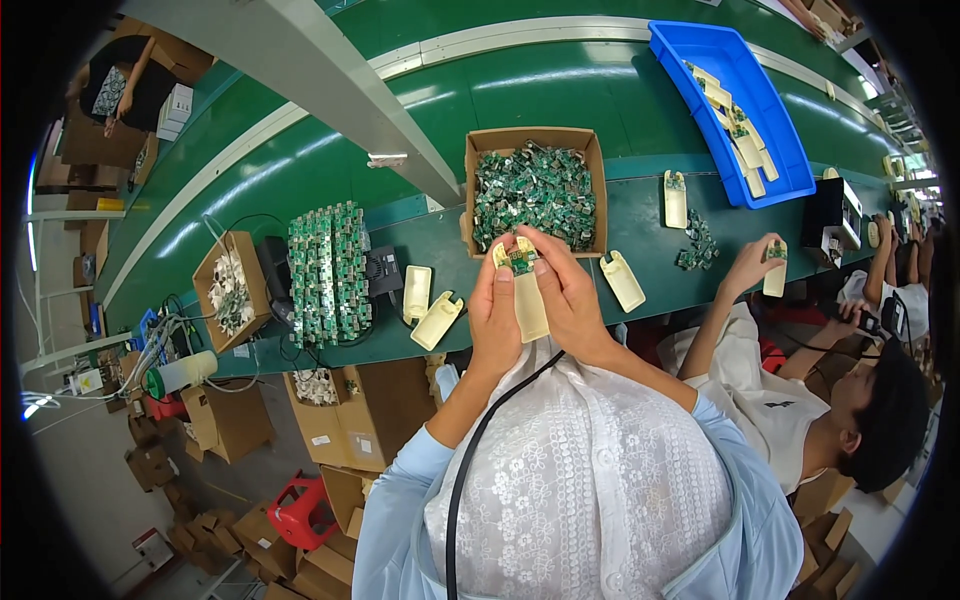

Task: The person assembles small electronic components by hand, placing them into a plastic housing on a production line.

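Note:
Between both hands, in front of my chest, is a cream plastic casing (531, 308) with a small green circuit board (519, 262) at its upper end. My left hand (494, 312) closes round the casing's left edge, thumb up by the board. On the other edge my right hand (566, 300) grips it, its thumb also pressing near the board. Just beyond the fingers stands a cardboard box (468, 225) heaped with small circuit boards (535, 190). Two open cream casings (437, 320) lie to the left of my hands, and another casing (623, 281) lies to the right.
A stack of green board panels (328, 275) stands left, beside a carton of white parts (232, 290). Far right is a blue bin (690, 130) of casings. A co-worker's hand (752, 268) holds a casing near loose boards (698, 243). A grey post (350, 95) crosses the bench.

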### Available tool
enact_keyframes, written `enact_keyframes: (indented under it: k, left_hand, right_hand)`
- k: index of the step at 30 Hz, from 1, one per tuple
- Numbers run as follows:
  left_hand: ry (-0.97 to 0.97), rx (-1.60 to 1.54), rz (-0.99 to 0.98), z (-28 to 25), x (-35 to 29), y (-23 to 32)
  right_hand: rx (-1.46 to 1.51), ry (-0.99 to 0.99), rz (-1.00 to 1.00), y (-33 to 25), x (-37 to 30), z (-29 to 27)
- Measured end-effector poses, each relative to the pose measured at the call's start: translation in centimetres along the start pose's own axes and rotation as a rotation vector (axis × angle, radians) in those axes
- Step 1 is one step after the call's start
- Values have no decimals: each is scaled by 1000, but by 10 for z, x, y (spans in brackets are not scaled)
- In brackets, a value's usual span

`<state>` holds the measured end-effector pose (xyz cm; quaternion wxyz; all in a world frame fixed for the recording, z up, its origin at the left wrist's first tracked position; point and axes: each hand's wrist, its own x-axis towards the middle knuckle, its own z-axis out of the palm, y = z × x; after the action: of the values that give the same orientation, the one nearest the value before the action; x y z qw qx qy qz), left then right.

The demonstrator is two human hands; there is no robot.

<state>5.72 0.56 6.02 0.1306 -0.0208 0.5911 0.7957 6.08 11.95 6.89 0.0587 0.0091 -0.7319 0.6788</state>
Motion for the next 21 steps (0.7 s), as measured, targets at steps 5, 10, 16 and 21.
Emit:
enact_keyframes:
  k: [5,10,16,21]
  left_hand:
    - [-11,15,-8,3,1,3]
    - [-77,-49,-20,4,0,6]
    - [-67,-99,-9,5,2,0]
    - [-43,-232,-76,1,3,-5]
  right_hand:
    - [-53,21,-16,2,0,-1]
    - [-63,39,-43,3,1,0]
    - [-77,57,-19,-3,-1,1]
    - [-15,28,15,0,-1,1]
